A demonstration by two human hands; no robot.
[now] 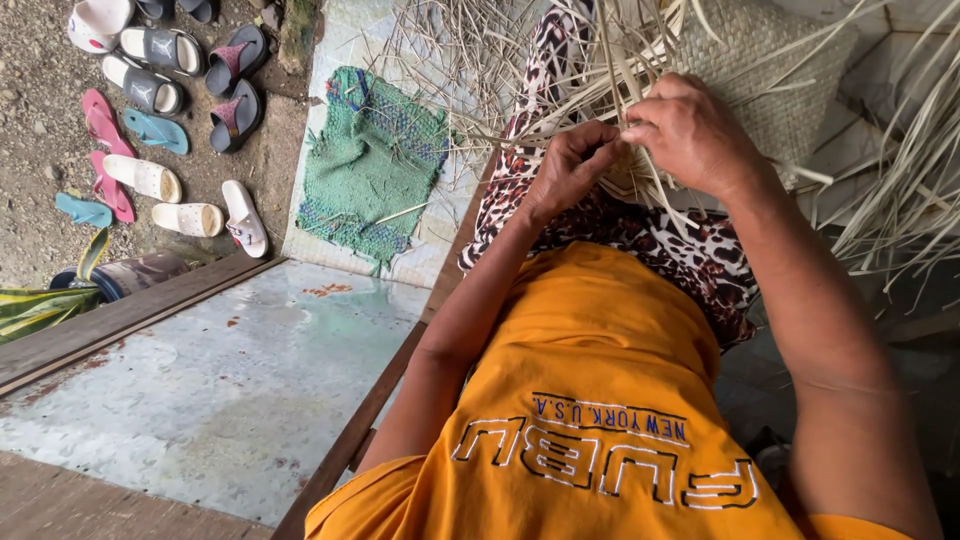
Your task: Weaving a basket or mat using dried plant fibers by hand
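Note:
My left hand (572,165) is closed around thin pale dried leaf strips (610,70) just above my lap. Pressed close beside it, my right hand (695,130) pinches the same strips where they meet the woven straw mat (775,75). The mat's finished part spreads to the upper right, and loose strips fan out from it to the left and top. I sit in an orange shirt (590,400) and leopard-patterned trousers (690,250), which lie under the weaving.
A green knitted floor mat (370,160) lies on the ground to the left. Several sandals and slippers (150,90) are scattered on the dirt at top left. A metal sheet (220,380) and wooden planks (120,320) sit below. More loose strips (900,190) hang at right.

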